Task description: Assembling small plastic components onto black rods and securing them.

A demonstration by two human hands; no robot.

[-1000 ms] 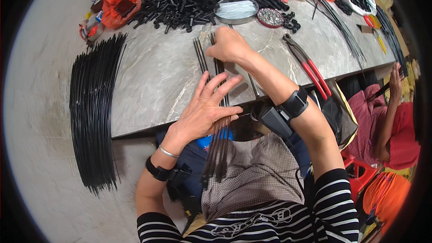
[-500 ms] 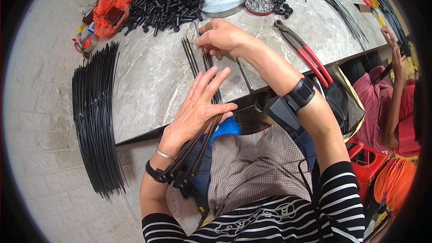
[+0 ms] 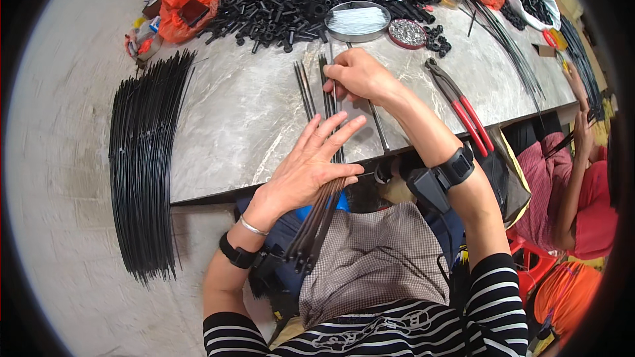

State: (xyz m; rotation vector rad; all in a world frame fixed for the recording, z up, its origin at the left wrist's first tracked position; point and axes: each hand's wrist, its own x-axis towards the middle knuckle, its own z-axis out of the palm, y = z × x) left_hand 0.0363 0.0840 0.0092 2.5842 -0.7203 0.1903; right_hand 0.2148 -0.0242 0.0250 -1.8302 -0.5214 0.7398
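Several thin dark rods run beneath my left hand, across the table's front edge and down over my lap. The fingers of that hand are stretched and spread, with the thumb lying across the rods. Farther up the table, my right hand is closed in a pinch on a thin rod beside the rods' far ends. Its curled fingers partly hide the contact. A longer metal bar lies slanting to the right of the rods. Red-handled pliers rest right of my right forearm.
A heap of black tubular parts covers the back, beside a round tray of white sticks and a red dish of small metal pieces. A thick bundle of black rods overhangs the left edge. Another person's arm shows at right.
The whole view has shifted, so the table sits farther right. The rods' lower ends have swung right, away from my left wrist. My right fingers are drawn in more tightly.
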